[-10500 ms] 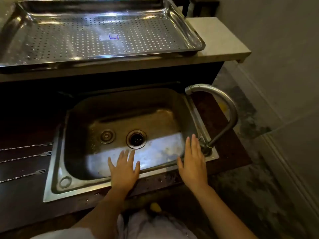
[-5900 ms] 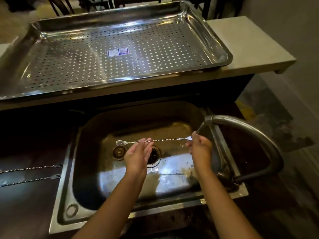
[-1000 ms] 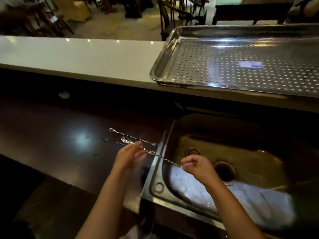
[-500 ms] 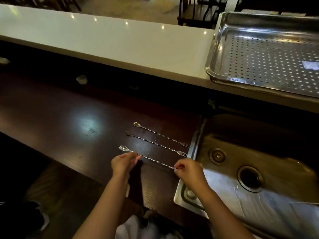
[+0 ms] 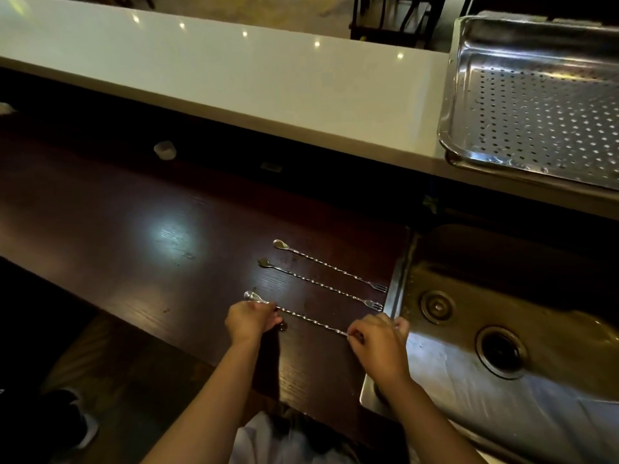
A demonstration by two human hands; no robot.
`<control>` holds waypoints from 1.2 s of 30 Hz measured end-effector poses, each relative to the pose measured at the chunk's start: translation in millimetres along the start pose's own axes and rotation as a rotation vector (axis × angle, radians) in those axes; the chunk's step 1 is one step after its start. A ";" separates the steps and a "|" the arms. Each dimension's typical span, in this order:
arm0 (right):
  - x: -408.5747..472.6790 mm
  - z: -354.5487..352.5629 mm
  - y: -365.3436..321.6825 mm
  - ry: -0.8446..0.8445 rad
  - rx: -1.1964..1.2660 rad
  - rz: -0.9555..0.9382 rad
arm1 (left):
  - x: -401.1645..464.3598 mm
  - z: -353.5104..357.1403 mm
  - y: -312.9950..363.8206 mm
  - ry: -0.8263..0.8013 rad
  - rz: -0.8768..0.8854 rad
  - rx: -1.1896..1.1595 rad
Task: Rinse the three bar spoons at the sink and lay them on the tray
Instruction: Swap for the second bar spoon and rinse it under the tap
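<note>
On the dark wooden counter [image 5: 134, 236], left of the steel sink [image 5: 522, 390] and below the perforated tray [image 5: 536, 105] on the white ledge [image 5: 234, 72], three bar spoons are laid side by side. The nearest spoon [image 5: 311, 319] is pinched at its bowl end by the left hand [image 5: 249, 321] and at its other end by the right hand [image 5: 378, 339]. The middle spoon [image 5: 318, 283] and the far spoon [image 5: 328, 264] are left untouched.
</note>
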State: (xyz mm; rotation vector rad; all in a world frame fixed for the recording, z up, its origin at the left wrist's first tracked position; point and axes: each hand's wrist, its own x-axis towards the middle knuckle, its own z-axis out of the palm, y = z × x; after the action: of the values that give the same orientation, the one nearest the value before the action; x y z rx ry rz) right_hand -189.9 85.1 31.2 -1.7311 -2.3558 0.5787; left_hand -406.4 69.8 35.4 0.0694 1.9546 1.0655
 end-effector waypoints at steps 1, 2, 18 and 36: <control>1.2 0.6 -1.3 -0.015 -0.004 0.006 | 2.4 -0.2 0.9 0.014 0.011 0.059; 2.4 1.1 -2.3 -0.029 -0.009 0.009 | 4.3 -0.2 2.2 0.022 0.022 0.113; 55.7 -8.4 -7.9 0.016 -0.140 0.030 | -29.3 52.1 28.2 -0.461 -0.375 -0.214; 55.9 -33.4 2.5 0.070 -0.285 -0.167 | -31.1 81.6 23.3 -0.320 -0.245 -0.329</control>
State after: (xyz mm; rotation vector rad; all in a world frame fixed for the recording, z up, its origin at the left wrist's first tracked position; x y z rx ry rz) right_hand -193.7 145.6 55.2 -1.6029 -2.6013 0.1603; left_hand -336.6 124.5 52.8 -0.1666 1.4439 1.1209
